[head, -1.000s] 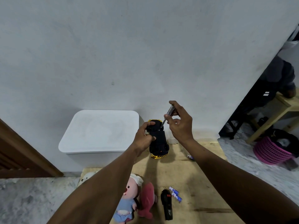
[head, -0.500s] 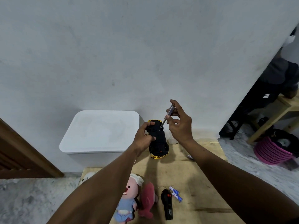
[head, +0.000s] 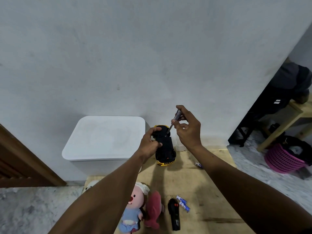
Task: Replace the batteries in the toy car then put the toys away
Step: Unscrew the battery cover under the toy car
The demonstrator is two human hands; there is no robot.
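Note:
My left hand [head: 151, 142] grips the toy car [head: 166, 147], black underside up with a yellow-gold body edge, held in the air above the wooden table [head: 199, 179]. My right hand [head: 188, 128] pinches a small screwdriver [head: 173, 121] whose tip touches the car's underside near its far end. Blue-and-white batteries [head: 183, 203] lie on the table beside a black remote control [head: 174, 215]. Another battery [head: 199, 165] lies by my right forearm.
A pink pig plush [head: 135, 208] in blue clothes and a pink fish plush [head: 153, 208] lie at the table's near left. A white lidded storage box [head: 104, 141] stands against the wall. A pink basket [head: 285, 160] and a wooden bench [head: 287, 122] are at the right.
The right hand's fingers have shifted a little on the screwdriver handle, with the tip staying on the car's underside. The left hand and car have barely moved.

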